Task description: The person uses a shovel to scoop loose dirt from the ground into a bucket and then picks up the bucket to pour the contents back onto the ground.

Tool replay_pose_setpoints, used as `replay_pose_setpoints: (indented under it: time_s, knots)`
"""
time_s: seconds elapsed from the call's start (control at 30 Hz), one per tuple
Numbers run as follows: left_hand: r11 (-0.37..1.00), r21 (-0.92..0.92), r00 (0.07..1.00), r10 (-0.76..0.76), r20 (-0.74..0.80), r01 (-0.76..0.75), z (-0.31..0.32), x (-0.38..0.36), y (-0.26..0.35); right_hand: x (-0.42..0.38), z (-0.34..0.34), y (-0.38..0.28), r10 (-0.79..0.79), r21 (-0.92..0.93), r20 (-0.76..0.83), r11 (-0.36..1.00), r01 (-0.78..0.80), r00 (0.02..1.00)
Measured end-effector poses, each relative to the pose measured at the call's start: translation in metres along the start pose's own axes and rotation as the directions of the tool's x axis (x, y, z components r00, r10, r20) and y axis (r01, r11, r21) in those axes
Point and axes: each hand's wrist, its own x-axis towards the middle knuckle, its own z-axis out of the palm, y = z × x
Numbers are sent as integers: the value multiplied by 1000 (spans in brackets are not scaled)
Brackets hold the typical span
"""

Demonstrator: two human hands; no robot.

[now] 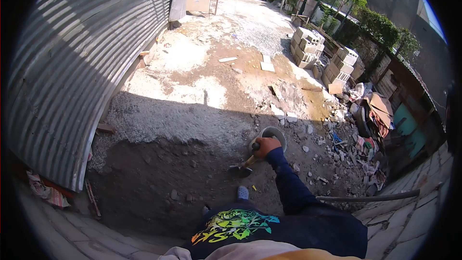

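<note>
My right hand (266, 148) is closed around the dark grip of a shovel (248, 162). Its wooden shaft is foreshortened and slants down to a metal head against the dark soil. Right behind the hand stands a pale bucket (280, 136), overlapped by my fingers and wrist in this view. Loose dark soil (149, 168) with small stones spreads to the left of the shovel. Below the shovel, the toe of a light, dotted shoe (243, 192) shows on the ground. My left hand is out of sight.
A corrugated metal wall (82, 62) runs along the left. Stacked hollow blocks (306, 48) stand farther off at right, with rubble and rubbish (368, 144) nearer. A long pole (368, 198) lies by the block wall (404, 226) at lower right.
</note>
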Motion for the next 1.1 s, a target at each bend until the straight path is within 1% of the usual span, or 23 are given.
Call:
replay_pose_setpoints:
  time_s: [0.07,0.1,0.17,0.23,0.37,0.5,0.67,1.1]
  knots:
    - [1000,-16,1000,-10,-7,10,9,-4,-7,-3,-6,-5,39,15,21,999,-39,999]
    - [1000,-24,1000,-13,-8,13,13,-7,-10,-2,-4,-5,28,-5,29,1000,-28,999]
    - [999,-37,1000,-19,-13,19,19,-11,-17,-1,0,-3,24,26,-29,999,-24,999]
    - [999,-45,999,-29,-12,29,24,-14,-22,-4,-7,-8,21,10,-12,1000,-21,1000]
    - [999,-44,999,-31,-13,30,23,-15,-23,-3,-1,-4,17,-6,-7,1000,-17,1000]
    - [999,-46,1000,-28,-14,28,21,-15,-23,-7,-5,-10,20,22,-24,1000,-19,1000]
    - [998,-49,999,-30,-18,30,19,-15,-23,-4,-1,-11,34,-2,9,999,-34,999]
    - [998,-49,999,-37,-27,36,14,-15,-24,-3,-1,-11,39,11,9,999,-39,999]
